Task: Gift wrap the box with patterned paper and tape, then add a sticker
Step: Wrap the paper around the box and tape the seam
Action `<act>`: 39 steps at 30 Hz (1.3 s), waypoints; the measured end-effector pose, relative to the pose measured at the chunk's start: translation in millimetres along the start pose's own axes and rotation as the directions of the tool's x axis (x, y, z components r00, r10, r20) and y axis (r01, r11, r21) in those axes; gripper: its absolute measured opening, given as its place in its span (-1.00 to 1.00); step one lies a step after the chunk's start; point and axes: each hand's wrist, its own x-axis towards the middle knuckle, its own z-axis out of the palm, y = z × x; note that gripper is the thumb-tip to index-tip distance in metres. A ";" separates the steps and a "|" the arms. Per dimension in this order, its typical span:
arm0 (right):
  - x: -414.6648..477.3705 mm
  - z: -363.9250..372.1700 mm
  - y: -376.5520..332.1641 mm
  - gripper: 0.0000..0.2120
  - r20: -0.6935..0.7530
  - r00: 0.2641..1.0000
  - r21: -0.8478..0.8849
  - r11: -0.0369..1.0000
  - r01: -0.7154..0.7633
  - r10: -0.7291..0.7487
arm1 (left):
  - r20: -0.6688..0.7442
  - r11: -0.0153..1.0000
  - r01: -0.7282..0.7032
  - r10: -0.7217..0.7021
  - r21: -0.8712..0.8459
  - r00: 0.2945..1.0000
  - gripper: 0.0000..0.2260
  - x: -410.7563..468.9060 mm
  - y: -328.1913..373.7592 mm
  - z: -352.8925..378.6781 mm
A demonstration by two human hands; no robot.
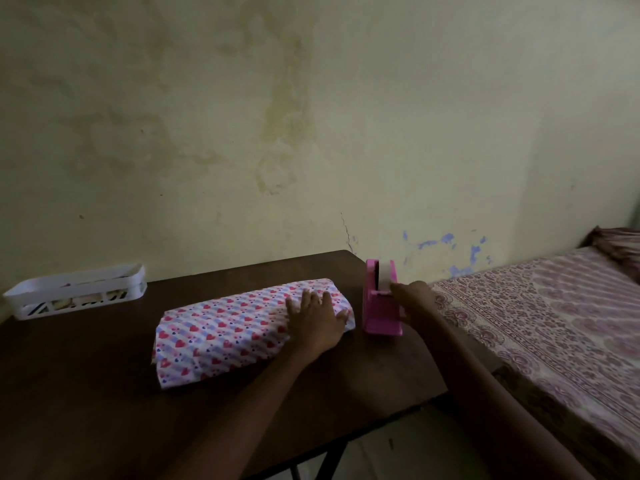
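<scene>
Centrally on the table (pixel 86 393), left hand (pixel 317 323) presses the box (pixel 225 334), fingers spread flat — easing off may spring the fold. Right hand (pixel 415 300) meets the dispenser (pixel 375 317), grip unclear — pulling may drag it.

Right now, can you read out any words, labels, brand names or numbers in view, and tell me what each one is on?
No readable text anywhere in this view.
Wrapped box: only a hearts-and-stripes pattern, no lettering.
Pink tape dispenser: no label or brand visible on the side shown.
White basket: its contents are too dim and small to tell whether they carry any print.
</scene>
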 end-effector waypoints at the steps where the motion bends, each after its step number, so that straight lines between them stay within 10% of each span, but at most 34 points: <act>1: 1.1 -4.4 1.4 -0.76 -0.002 1.000 0.008 1.000 -0.013 0.013 | -0.048 0.998 -0.064 0.062 -0.026 0.997 -0.43 0.7 4.5 -1.1; 7: -3.1 -16.3 -3.0 -0.71 0.149 0.984 0.099 0.988 -0.118 0.103 | -0.217 0.916 -0.341 0.297 -0.211 0.930 -0.69 9.6 42.2 -3.4; 22: -12.8 -24.6 -21.2 -0.87 0.394 0.881 0.256 0.890 -0.377 0.260 | -0.301 0.860 -0.308 0.192 -0.408 0.934 -0.86 42.6 52.9 12.9; 39: -15.8 0.9 18.1 -0.71 0.073 0.988 0.280 0.948 -0.148 0.133 | -0.325 0.835 -0.317 0.178 -0.450 0.929 -0.87 47.7 52.0 17.7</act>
